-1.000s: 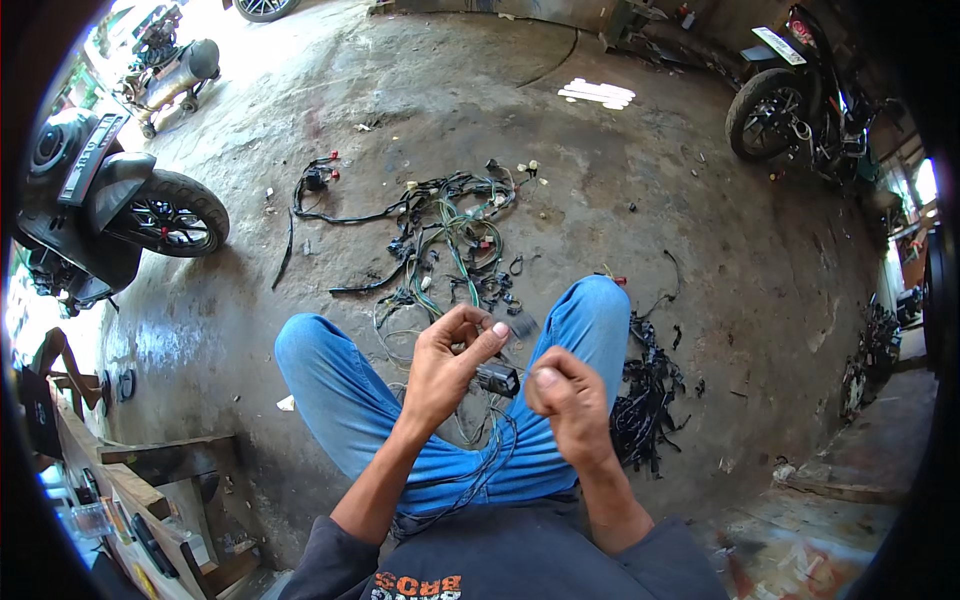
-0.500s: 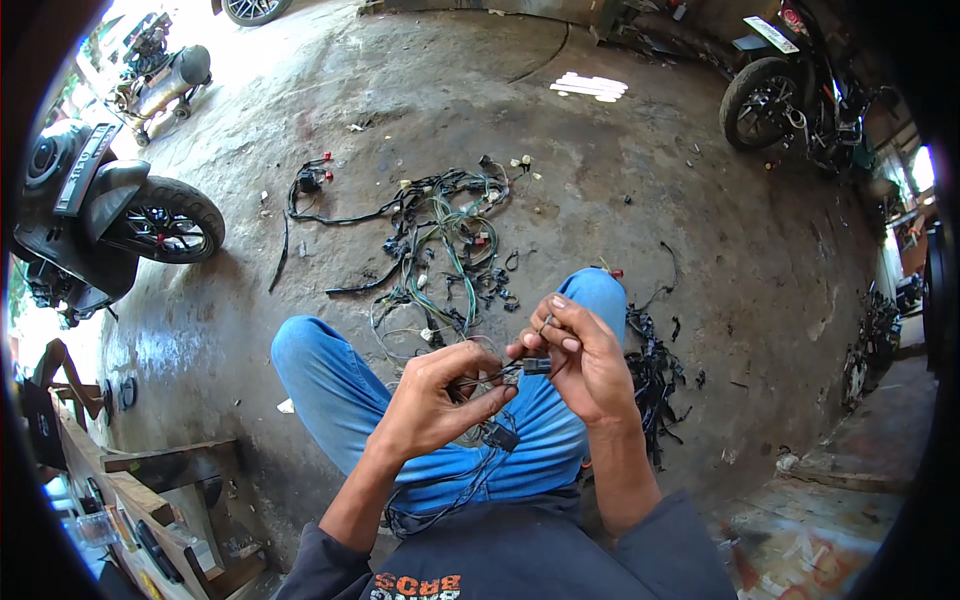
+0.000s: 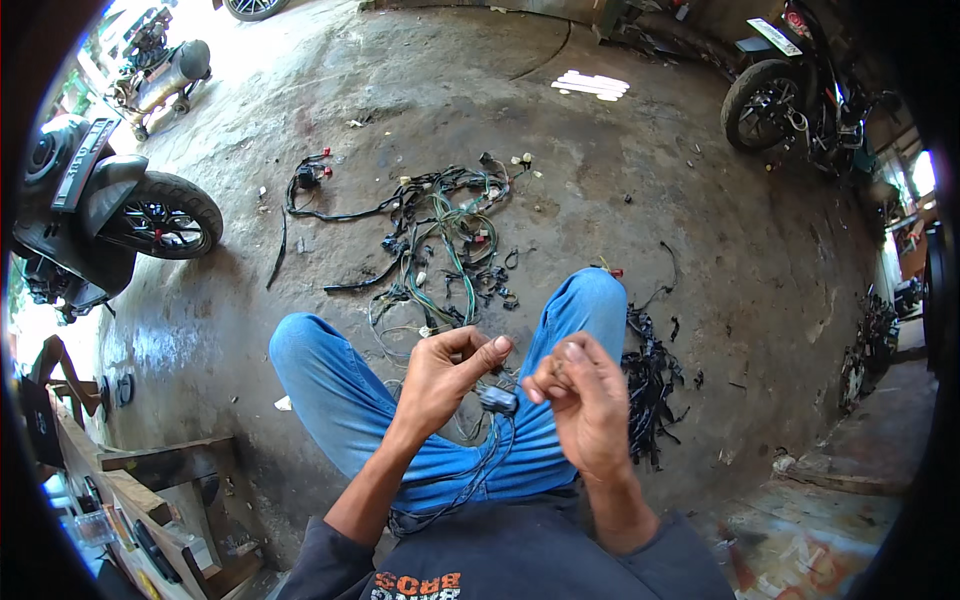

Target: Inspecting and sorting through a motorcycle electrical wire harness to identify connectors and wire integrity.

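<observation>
Head view: I curl my left hand (image 3: 440, 378) and my blurred right hand (image 3: 592, 408), but cannot tell whether either pinches anything; the dark wiring connector (image 3: 498, 400) sits between them, at the left's four o'clock, the right's nine

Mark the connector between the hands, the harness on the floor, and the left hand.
Connector (image 3: 498, 400), head view: its housing.
Harness (image 3: 447, 236), head view: wires near its middle.
Left hand (image 3: 438, 378), head view: thumb's base.
</observation>
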`<state>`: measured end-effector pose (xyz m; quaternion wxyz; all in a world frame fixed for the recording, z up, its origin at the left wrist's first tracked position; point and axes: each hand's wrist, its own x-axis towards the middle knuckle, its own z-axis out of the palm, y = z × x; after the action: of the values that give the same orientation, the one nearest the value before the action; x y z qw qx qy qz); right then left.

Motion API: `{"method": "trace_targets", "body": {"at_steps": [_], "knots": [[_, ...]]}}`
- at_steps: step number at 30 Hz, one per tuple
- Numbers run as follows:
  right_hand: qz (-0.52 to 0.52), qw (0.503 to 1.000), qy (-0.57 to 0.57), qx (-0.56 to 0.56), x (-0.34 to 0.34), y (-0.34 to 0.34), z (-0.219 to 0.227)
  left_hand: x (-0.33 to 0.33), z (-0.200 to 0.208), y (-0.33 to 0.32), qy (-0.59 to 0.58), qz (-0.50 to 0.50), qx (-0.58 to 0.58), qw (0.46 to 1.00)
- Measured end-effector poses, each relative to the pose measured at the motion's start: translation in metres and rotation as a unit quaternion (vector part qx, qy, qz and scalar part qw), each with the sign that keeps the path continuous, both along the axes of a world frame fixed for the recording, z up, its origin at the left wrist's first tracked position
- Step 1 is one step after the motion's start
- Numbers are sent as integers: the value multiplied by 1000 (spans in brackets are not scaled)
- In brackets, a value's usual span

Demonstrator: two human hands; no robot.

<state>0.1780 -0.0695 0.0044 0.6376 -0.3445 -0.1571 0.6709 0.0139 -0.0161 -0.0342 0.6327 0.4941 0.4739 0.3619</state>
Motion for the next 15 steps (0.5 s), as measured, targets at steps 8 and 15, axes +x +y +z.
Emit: {"method": "trace_targets", "body": {"at_steps": [8,15], "knots": [[101,960,-243,96,46,45,3,-9,38,-17,92,-167,100,977],[139,982,-116,53,31,39,-20,-25,28,-17,-78,-85,-27,993]]}}
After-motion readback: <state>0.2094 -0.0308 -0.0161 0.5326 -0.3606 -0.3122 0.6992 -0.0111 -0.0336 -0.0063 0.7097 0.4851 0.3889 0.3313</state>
